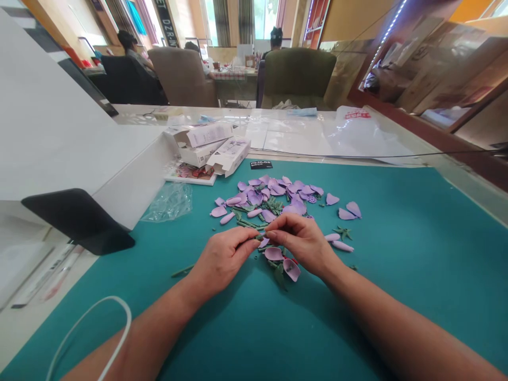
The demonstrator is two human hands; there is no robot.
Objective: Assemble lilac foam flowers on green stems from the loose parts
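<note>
My left hand (228, 254) and my right hand (299, 241) meet fingertip to fingertip over the green mat (222, 338). In the left fingers is a small dark green brick piece (259, 237), pinched between thumb and index finger. The right thumb and index finger are closed at its other end; what they grip there is mostly hidden, perhaps a bit of lilac. Just below the hands lie pink-lilac petals (291, 270) with a green leaf piece (280, 278). Beyond the fingers spreads a pile of purple petal pieces (254, 197) mixed with green stems.
Opened white boxes (230, 154) and crumpled clear plastic (170, 202) are at the back left. A black tablet-like object (79, 219) leans at the left, above a white cable (127, 317). Loose petals (342, 246) lie on the right. People sit at tables far behind.
</note>
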